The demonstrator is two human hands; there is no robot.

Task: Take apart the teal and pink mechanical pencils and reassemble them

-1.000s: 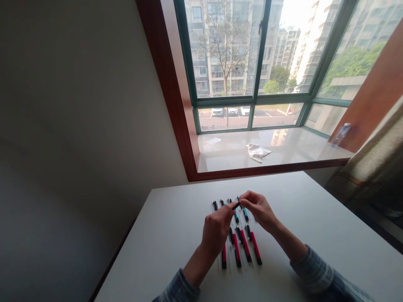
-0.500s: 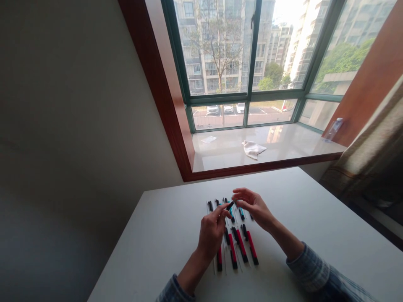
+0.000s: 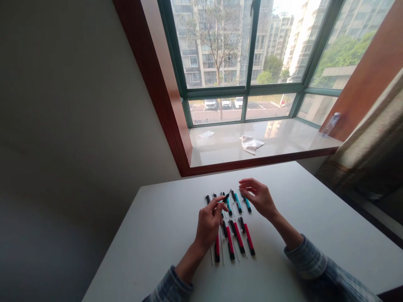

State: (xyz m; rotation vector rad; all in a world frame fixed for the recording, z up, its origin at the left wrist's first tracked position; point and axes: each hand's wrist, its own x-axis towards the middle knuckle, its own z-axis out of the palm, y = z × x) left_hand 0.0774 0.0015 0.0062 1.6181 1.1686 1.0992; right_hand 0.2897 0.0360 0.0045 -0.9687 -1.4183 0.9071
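My left hand [image 3: 209, 222] pinches a short black pen part [image 3: 226, 198] between thumb and fingers, above the pens. To its right, my right hand [image 3: 258, 198] hovers over the blue pens with thumb and a finger close together and other fingers raised. Anything in that pinch is too small to make out. Below lie pens taken apart in two rows: blue-and-black barrels [image 3: 238, 203] at the back, red-and-black barrels [image 3: 249, 239] nearer me. Black pen pieces [image 3: 242, 225] and thin white refills [image 3: 223, 251] lie beside them. My left hand hides some.
The pens lie on a white table [image 3: 163, 226] against the wall. Behind it, a window sill [image 3: 220, 153] holds a crumpled white cloth [image 3: 252, 144], a flat white piece [image 3: 206, 134] and a clear bottle [image 3: 331, 125]. A curtain [image 3: 355, 134] hangs at the right.
My right hand has drawn away from the black pen part, moving right. The part stays in my left hand. The view has shifted slightly, so the scene sits a little higher.
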